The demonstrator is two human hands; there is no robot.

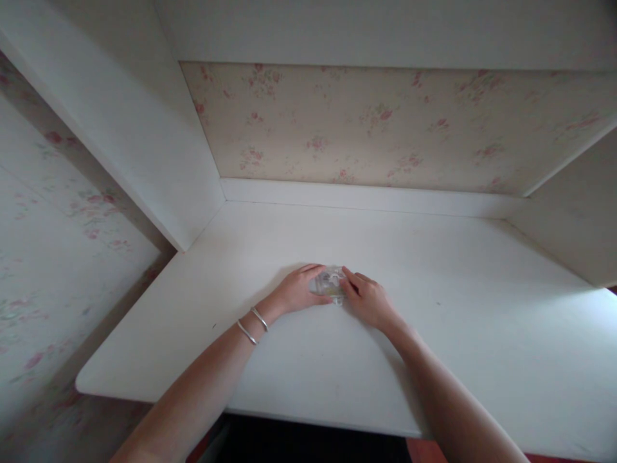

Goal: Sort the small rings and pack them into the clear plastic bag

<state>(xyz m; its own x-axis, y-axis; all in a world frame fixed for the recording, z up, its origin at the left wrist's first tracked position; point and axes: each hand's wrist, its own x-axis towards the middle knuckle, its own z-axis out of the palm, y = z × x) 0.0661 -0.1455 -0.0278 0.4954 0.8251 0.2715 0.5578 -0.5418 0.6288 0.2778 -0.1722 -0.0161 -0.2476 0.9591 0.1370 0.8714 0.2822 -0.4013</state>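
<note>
A small clear plastic case [330, 283] rests on the white desk [308, 360], with something pale and stringy showing inside it. My left hand [299, 289] grips the case from its left side, thumb along the near edge and fingers along the far edge. On the opposite side, my right hand [369, 297] has its fingers bent against the right end of the case, and its fingertips are partly hidden. A small clear tab [338, 301] juts from the near edge between my hands. Two silver bangles [253, 326] circle my left wrist.
A white side panel [193, 193] rises at the left, and another panel [573, 212] stands at the right. Behind the desk runs a low white ledge [366, 196] below floral wallpaper [366, 128]. An overhead white board [385, 32] spans the top. Tiny dark specks [214, 326] dot the desktop.
</note>
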